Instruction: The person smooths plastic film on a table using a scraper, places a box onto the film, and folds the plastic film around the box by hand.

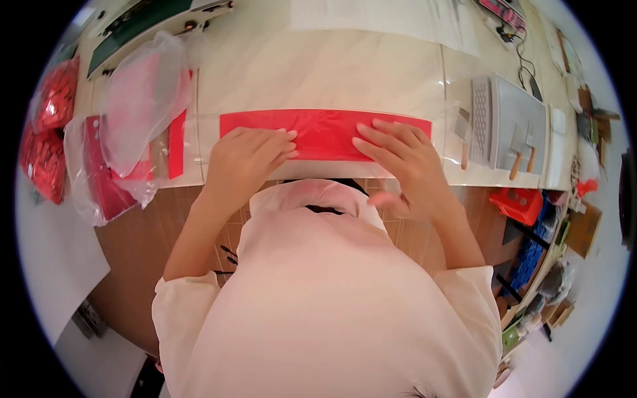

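A long red sheet (pixel 325 136) lies flat along the front edge of the pale table, wider than the span between my hands. My left hand (pixel 252 151) rests on its left part, with the fingers stretched out and pointing right. On the right part of the sheet lies my right hand (pixel 400 149), its fingers spread and its thumb hanging off toward the table's edge. Neither hand grips anything. Whether the sheet is paper or plastic, I cannot tell.
Clear plastic bags (pixel 142 99) with red and pink sheets stand at the left. Red packets (pixel 56 99) lie beyond. On the right are a scraper with a wooden handle (pixel 464 156), a grey tray (pixel 521 113) holding more scrapers, and a red plastic basket (pixel 517 205) below.
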### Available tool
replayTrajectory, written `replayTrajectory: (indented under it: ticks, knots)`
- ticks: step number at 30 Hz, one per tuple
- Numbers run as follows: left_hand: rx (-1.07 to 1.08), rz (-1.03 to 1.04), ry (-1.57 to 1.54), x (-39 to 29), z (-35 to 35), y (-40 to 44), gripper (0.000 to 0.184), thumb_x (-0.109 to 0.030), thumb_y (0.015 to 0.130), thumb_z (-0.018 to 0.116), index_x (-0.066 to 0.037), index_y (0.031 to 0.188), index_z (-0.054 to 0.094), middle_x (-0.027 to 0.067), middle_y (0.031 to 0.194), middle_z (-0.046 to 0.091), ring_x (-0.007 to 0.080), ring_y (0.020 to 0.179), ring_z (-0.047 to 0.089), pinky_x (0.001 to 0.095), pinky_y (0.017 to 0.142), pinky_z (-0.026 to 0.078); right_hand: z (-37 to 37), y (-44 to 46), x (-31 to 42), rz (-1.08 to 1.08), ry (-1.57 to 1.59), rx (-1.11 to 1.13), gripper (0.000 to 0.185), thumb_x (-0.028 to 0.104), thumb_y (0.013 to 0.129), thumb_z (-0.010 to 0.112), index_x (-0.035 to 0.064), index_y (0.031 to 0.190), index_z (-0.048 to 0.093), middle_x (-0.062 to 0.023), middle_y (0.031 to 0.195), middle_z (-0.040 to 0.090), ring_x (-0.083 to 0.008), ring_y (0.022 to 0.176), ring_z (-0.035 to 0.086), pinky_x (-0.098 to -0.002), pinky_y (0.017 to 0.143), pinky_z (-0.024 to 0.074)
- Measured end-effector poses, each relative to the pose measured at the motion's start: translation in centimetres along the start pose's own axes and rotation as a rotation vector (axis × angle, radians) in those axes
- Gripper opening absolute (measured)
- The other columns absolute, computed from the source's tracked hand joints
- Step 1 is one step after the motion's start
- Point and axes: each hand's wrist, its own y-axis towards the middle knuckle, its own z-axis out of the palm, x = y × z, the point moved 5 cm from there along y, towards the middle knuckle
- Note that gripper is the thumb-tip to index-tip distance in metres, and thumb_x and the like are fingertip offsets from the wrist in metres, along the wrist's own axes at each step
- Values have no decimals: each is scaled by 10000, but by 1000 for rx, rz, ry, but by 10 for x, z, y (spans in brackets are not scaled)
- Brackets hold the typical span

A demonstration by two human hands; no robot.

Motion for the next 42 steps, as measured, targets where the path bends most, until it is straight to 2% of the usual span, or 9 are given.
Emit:
replayTrajectory:
  ticks: [3, 5, 8, 15, 20, 25, 28, 33, 42]
  knots:
    - [86, -130, -176, 12, 0, 4, 143, -77, 789, 774, -46, 915, 714, 30, 944, 747, 199, 823, 701, 297, 670, 533, -8, -3, 23, 134, -47, 88, 444, 285, 788, 752, 8, 1118, 646, -125, 1192, 652, -306, 1078, 609, -476, 988, 436]
    - [167, -306, -339, 19, 4, 6, 126, -49, 804, 763, -39, 925, 732, 42, 999, 723, 175, 811, 687, 274, 682, 549, -15, -19, 13, 354, -287, 108, 261, 110, 766, 749, 39, 994, 644, -90, 1061, 652, -312, 991, 607, -450, 909, 441]
    - [210, -428, -441, 28, 9, 6, 109, -11, 810, 749, -7, 918, 735, 52, 1049, 680, 156, 842, 673, 258, 714, 558, -29, -42, -4, 345, -382, 62, 213, 8, 743, 725, 38, 927, 622, -99, 926, 623, -296, 939, 600, -438, 855, 436]
    - [258, -440, -534, 33, 6, 10, 108, 17, 805, 744, 15, 912, 730, 57, 1009, 647, 153, 859, 646, 255, 728, 558, -68, -62, -34, 435, -354, 37, 61, 52, 842, 681, 68, 863, 626, -44, 758, 611, -237, 847, 601, -474, 1018, 376]
    - [240, -422, -533, 34, 6, 11, 87, -29, 836, 734, 14, 908, 712, 31, 980, 648, 136, 794, 635, 263, 692, 523, -84, -75, -57, 488, -671, -95, 53, 75, 856, 676, 79, 880, 630, -44, 850, 621, -247, 890, 596, -462, 1059, 340]
    - [236, -412, -541, 35, 6, 15, 78, -22, 840, 731, 22, 900, 706, 38, 981, 652, 137, 786, 633, 255, 678, 516, -85, -76, -65, 543, -866, -544, 114, 119, 876, 677, 91, 972, 623, -59, 974, 628, -272, 957, 592, -463, 1009, 393]
    - [248, -429, -554, 38, 6, 13, 75, -18, 836, 733, 27, 889, 703, 36, 981, 651, 133, 782, 625, 244, 669, 504, -56, -48, -42, 399, -493, -700, 197, 166, 849, 714, 85, 1004, 622, -84, 1019, 633, -287, 994, 588, -476, 994, 406]
    - [283, -500, -583, 41, 5, 13, 72, 15, 818, 733, 19, 888, 717, 45, 985, 657, 129, 884, 633, 242, 754, 519, 26, 26, 0, 166, -277, -512, 279, 172, 790, 767, 92, 1014, 621, -72, 1025, 624, -265, 979, 583, -478, 975, 402]
    - [210, -546, -473, 65, -24, -16, 109, -33, 809, 750, -27, 909, 706, 34, 971, 635, 151, 931, 598, 273, 789, 467, 49, 40, -15, 243, -162, -460, 140, 118, 807, 754, 106, 854, 623, -19, 867, 609, -241, 883, 565, -398, 824, 385]
